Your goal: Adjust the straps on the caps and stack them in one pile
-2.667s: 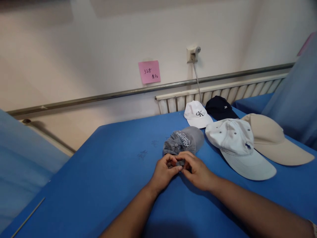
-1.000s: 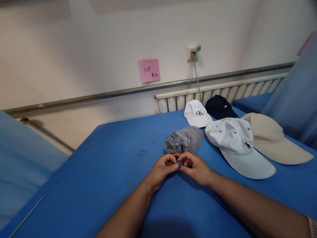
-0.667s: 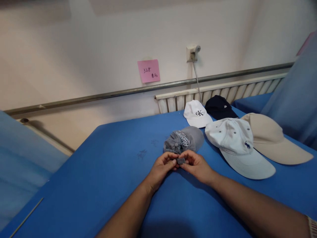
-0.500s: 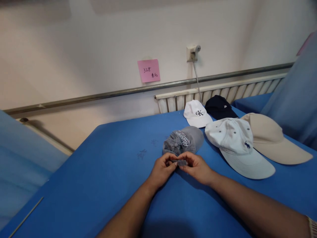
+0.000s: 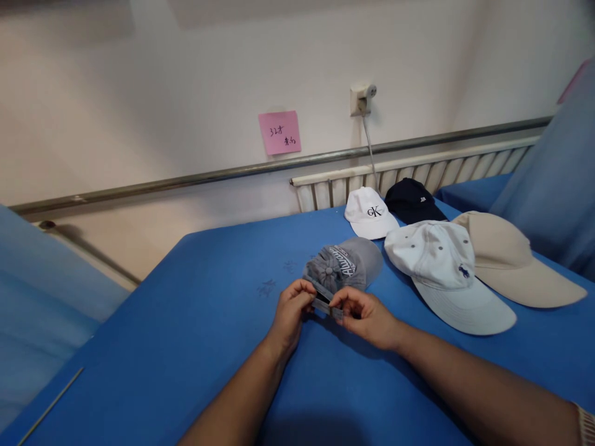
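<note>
A grey cap (image 5: 346, 266) with white lettering lies on the blue table (image 5: 223, 322), its back facing me. My left hand (image 5: 290, 310) and my right hand (image 5: 365, 313) both pinch the cap's grey back strap (image 5: 324, 299), which stretches between their fingertips. The left hand holds the strap's raised left end and the right hand grips its lower right end near a small buckle.
To the right lie a light blue-white cap (image 5: 446, 272), a beige cap (image 5: 511, 260), a white cap (image 5: 369, 214) with a logo and a dark navy cap (image 5: 413, 201). A pink note (image 5: 279, 132), a wall socket (image 5: 362, 99) and a radiator (image 5: 418, 170) are behind.
My hands have drawn apart, the left one moving left and up, so the strap is pulled out longer between them. The cap has shifted slightly.
</note>
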A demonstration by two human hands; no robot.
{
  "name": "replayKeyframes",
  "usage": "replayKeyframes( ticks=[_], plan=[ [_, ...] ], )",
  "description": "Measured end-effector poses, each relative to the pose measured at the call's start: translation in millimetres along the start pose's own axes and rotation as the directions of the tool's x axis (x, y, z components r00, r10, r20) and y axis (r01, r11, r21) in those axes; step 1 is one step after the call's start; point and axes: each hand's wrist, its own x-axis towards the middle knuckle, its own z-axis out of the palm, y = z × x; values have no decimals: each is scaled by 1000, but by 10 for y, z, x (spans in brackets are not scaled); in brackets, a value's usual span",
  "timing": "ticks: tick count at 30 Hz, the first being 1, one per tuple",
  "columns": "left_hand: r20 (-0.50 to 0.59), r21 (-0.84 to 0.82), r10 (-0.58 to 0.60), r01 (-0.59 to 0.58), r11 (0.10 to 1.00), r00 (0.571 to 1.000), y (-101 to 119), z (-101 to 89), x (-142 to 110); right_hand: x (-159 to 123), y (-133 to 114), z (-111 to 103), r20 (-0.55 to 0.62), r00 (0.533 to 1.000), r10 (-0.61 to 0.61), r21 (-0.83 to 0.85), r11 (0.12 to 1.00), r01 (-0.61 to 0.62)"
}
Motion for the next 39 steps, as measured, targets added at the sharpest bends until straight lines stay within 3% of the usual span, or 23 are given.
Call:
replayKeyframes(
  ticks=[5,9,13,17,20,25,30,32,35,39],
  plan=[
    [126,-254,-140,169,952,982,82,-75,29,-2,-27,13,-1,1000,-6,31,1000,6],
    [210,-353,-192,257,900,959,100,-65,14,-7,-71,46,33,999,11,46,999,-13],
    [167,-371,-243,289,883,956,52,-66,40,-24,-92,52,81,996,-30,8,1000,30],
    [33,-391,-234,228,892,972,63,-171,130,-51,-76,63,97,994,-48,-45,998,53],
    [26,-402,-218,210,891,976,108,-196,129,-70,-75,86,53,997,-58,-144,987,65],
    [211,-335,-181,245,910,961,124,-20,-64,-94,-147,72,100,978,-183,-400,892,208],
    [296,-257,-168,248,934,940,78,93,-169,-90,-180,38,57,981,-188,-593,784,184],
    [249,-232,-159,219,948,955,73,77,-142,-79,-160,37,52,983,-175,-607,777,170],
    [60,-219,-111,121,968,992,99,-11,-47,-65,-116,40,27,987,-157,-569,810,144],
    [-192,-189,-23,-14,982,981,145,-230,116,-34,-26,31,-31,990,-139,-493,863,106]
  ],
)
